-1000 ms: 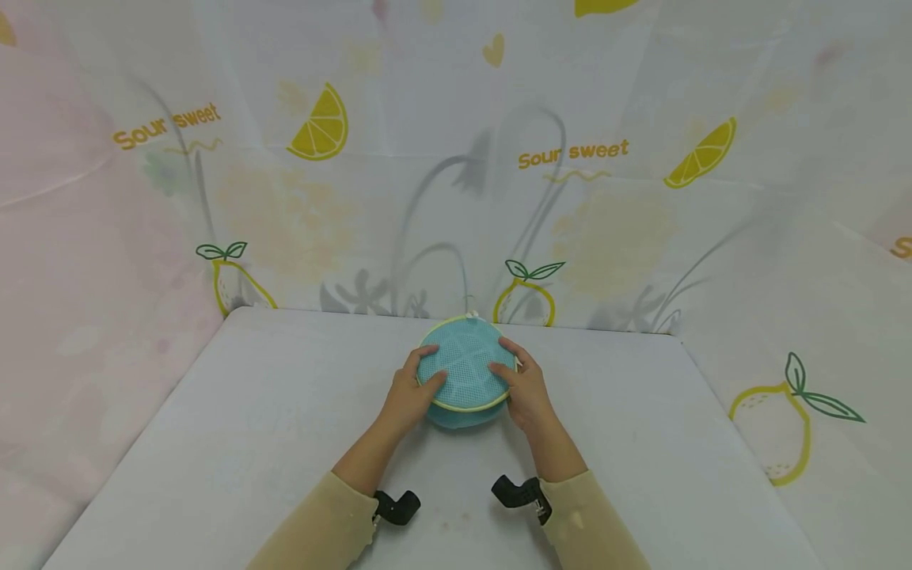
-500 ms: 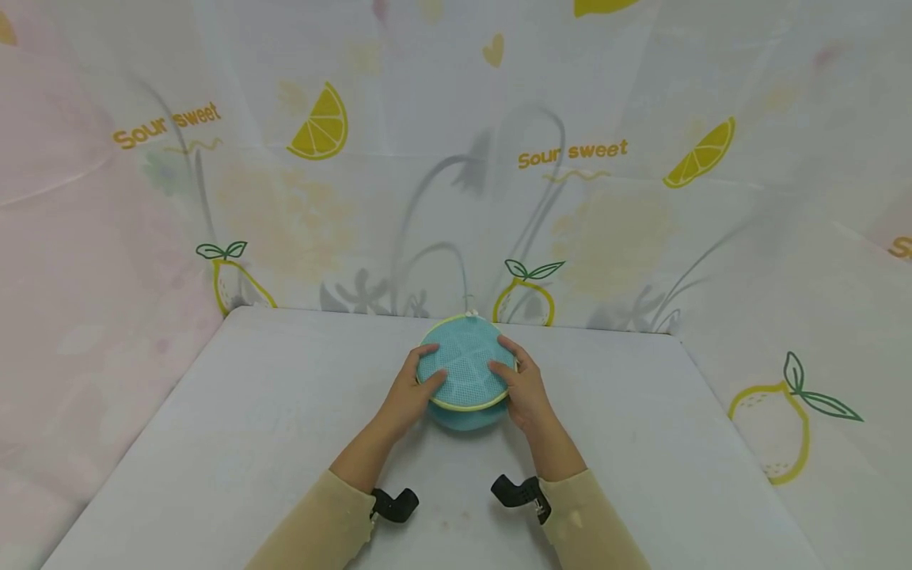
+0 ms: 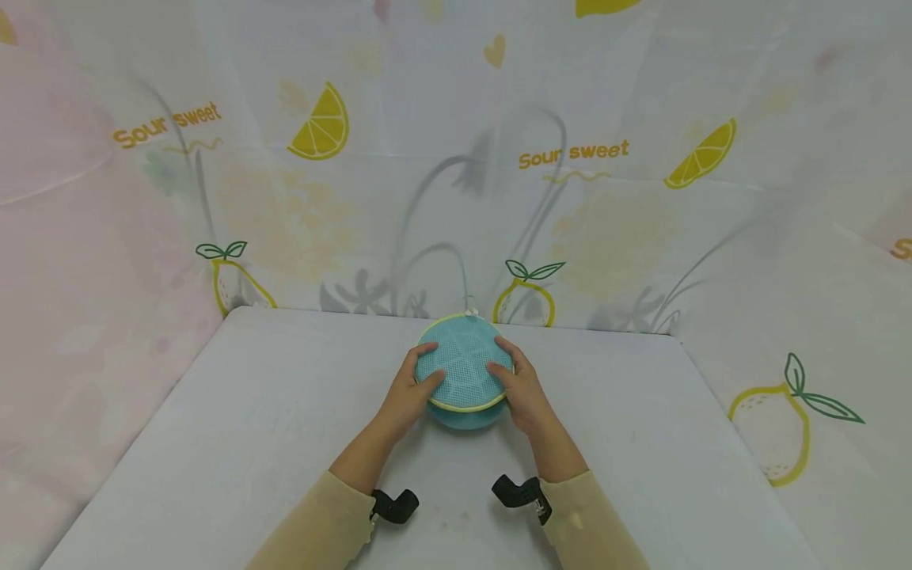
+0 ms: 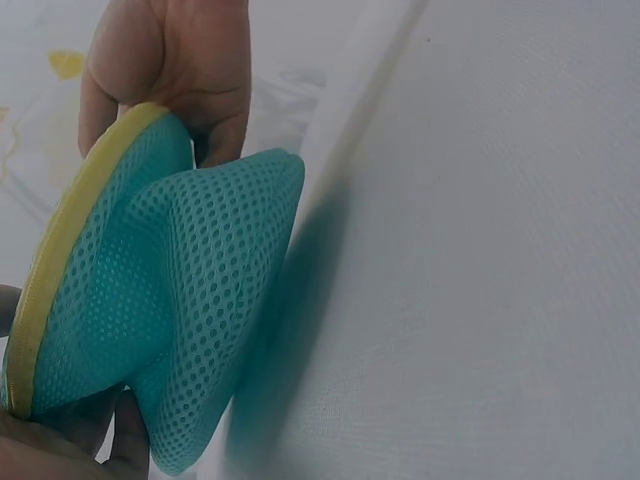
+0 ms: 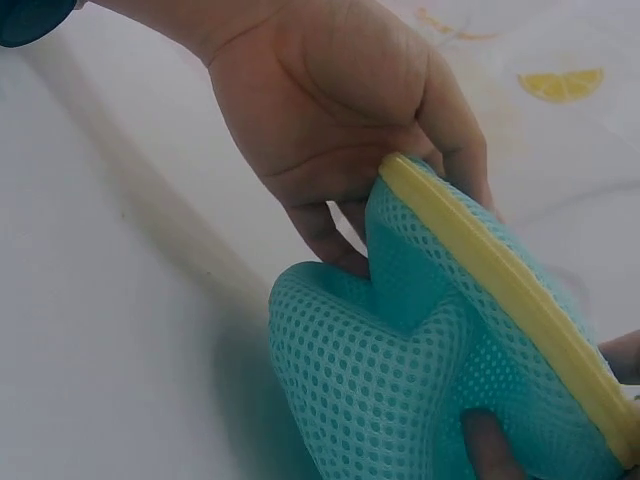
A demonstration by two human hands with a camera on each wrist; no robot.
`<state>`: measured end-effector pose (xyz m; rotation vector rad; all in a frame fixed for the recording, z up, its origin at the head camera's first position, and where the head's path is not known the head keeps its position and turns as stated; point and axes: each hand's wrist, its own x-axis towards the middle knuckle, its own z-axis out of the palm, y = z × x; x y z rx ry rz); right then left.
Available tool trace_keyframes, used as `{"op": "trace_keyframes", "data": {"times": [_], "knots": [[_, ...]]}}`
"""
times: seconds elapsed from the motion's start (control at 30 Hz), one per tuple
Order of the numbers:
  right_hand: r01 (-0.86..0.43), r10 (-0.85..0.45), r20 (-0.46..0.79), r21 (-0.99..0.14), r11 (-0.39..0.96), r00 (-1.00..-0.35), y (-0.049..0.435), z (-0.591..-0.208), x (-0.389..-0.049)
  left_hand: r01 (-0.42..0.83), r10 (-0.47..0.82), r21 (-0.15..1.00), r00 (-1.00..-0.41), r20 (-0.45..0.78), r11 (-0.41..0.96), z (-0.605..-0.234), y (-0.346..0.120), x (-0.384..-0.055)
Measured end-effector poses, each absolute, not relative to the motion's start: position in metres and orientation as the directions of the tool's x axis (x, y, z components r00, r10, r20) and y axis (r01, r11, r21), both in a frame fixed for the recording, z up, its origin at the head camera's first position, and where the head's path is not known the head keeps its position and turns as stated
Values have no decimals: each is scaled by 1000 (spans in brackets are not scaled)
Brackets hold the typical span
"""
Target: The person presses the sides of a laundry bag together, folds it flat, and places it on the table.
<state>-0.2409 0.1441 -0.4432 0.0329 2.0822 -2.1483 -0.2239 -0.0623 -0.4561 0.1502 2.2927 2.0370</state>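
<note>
A round turquoise mesh laundry bag (image 3: pixel 466 364) with a yellow edge band is held low over the table, near its back edge. My left hand (image 3: pixel 408 400) grips its left rim, thumb on the upper mesh. On the opposite side my right hand (image 3: pixel 529 396) holds the rim, its thumb likewise on top. Seen from the left wrist, the soft underside of the mesh bag (image 4: pixel 225 220) bulges and folds inward, with my right hand (image 4: pixel 180 60) beyond it. The right wrist view shows my left hand (image 5: pixel 320 110) behind the yellow band (image 5: pixel 510 300); some fingertips are hidden.
A white-covered table (image 3: pixel 285 372) lies under both hands. Behind it hangs a pale cloth (image 3: pixel 427 103) printed with lemons. Black wrist devices (image 3: pixel 396 507) stick inward from both beige sleeves (image 3: pixel 321 518).
The bag and my right hand have shifted very slightly to the left. Both hands keep the same hold on the rim.
</note>
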Motion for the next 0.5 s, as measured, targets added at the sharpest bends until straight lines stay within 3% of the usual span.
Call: {"op": "trace_keyframes", "data": {"times": [0.2, 0.5], "knots": [[174, -112, -168, -983, -51, -979, 144, -438, -239, 32, 131, 993, -991, 17, 112, -456, -62, -224], [104, -107, -86, -978, -178, -991, 142, -440, -238, 37, 150, 993, -989, 20, 115, -457, -61, -223]]}}
